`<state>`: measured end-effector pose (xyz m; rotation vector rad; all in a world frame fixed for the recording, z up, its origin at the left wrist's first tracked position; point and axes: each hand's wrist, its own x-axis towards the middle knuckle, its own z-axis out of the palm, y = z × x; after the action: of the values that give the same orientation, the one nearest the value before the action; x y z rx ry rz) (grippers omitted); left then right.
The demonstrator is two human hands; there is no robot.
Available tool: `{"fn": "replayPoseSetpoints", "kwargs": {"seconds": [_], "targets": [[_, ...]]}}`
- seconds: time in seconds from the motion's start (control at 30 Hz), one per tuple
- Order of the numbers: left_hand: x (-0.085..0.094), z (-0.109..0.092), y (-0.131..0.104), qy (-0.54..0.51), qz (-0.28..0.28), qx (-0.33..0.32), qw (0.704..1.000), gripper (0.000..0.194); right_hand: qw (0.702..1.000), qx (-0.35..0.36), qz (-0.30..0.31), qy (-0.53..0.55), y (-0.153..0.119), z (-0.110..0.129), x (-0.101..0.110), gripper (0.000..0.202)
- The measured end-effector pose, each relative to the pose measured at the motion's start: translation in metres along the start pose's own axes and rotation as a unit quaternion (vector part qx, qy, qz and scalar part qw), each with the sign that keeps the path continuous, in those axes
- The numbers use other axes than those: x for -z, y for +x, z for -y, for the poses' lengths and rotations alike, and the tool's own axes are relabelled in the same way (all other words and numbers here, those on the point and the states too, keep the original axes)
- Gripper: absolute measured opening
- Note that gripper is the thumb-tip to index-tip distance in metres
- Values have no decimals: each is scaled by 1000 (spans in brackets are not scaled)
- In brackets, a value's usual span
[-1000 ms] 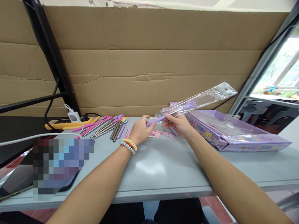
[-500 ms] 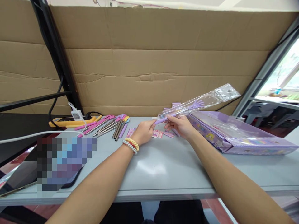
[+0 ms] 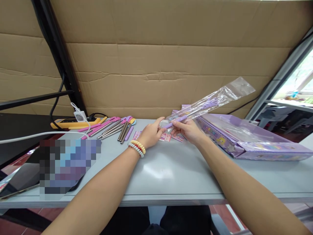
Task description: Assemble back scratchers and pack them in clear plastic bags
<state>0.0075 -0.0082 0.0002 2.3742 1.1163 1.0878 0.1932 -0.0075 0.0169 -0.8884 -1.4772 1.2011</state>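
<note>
A purple back scratcher (image 3: 176, 121) with a hand-shaped head lies mostly inside a clear plastic sleeve (image 3: 231, 92), slanting up to the right above the table. My right hand (image 3: 187, 130) grips its handle together with the sleeve's lower end, thumb on top. At the handle's lower end is my left hand (image 3: 150, 133), wearing coiled bands on the wrist. Its index finger and thumb are apart, the thumb by the handle's tip. Beneath the hands lie small pink printed cards (image 3: 165, 137). More back scratchers (image 3: 111, 125), with metal shafts and pink, purple or yellow-blue heads, lie in a row on the left.
A purple printed box (image 3: 271, 154) with clear plastic in it stands on the right of the grey table (image 3: 171, 178). At the left are a yellow power strip (image 3: 73, 123), a white charger (image 3: 80, 115) with its cable, and a blurred-out flat item. Cardboard (image 3: 171, 62) walls the back.
The back scratcher has slid further up into the sleeve. My left hand's index finger has lifted away from the handle it was pinching. The view has tilted slightly down.
</note>
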Motion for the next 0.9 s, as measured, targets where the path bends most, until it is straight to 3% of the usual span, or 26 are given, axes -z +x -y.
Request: {"fn": "replayPoseSetpoints", "kwargs": {"seconds": [0.37, 0.57, 0.73, 0.9], "targets": [[5, 6, 3, -25, -10, -37, 999, 51, 1000, -27, -7, 4, 1, 3, 4, 21], [1, 0, 2, -30, -16, -21, 999, 50, 999, -42, 26, -6, 1, -1, 5, 22], [-3, -4, 0, -58, 11, -16, 998, 52, 997, -56, 47, -25, -2, 0, -2, 23], [-5, -5, -1, -24, 11, -21, 999, 56, 994, -69, 72, -48, -3, 1, -5, 26]]}}
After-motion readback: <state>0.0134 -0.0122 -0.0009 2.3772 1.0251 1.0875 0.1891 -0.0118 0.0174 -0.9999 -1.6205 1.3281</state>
